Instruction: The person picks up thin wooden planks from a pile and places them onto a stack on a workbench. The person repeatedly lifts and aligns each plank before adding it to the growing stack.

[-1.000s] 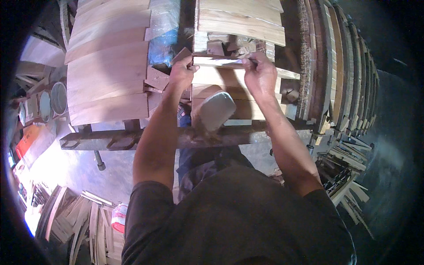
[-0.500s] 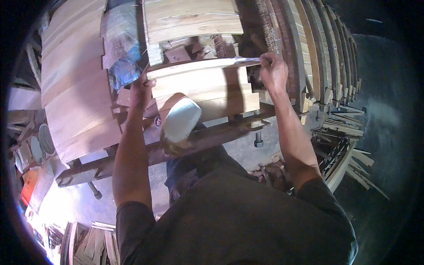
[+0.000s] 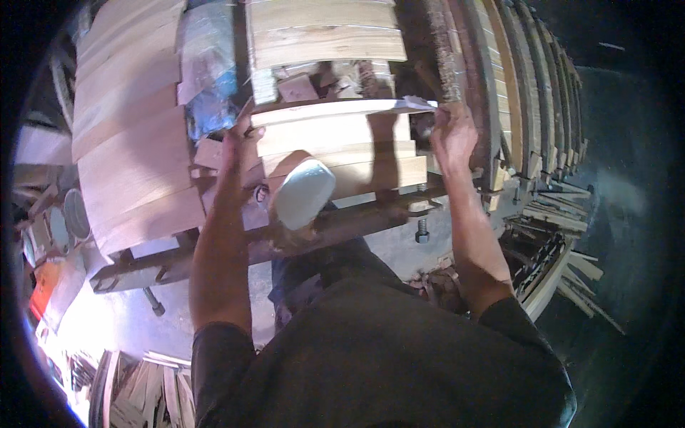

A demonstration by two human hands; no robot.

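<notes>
A thin wooden strip runs crosswise in front of me, one end at each hand. My left hand pinches its left end, thumb toward the boards. At the right end, which looks whitish, my right hand is closed with its fingertips against the strip. Just nearer to me lies a short stack of pale boards, laid side by side. A white oval-topped container with a stained brownish lower side stands at their near edge; its contents I cannot make out.
Wide boards lie at the left, beside blue-and-clear plastic wrap. More boards and wood offcuts sit beyond. A metal rail with bolts crosses near my body. Clamp bars line the right; scrap wood lies below.
The whole view has shifted slightly. My right hand has come a little nearer to me along the strip's end, showing more of the whitish tip. The left hand keeps its hold.
</notes>
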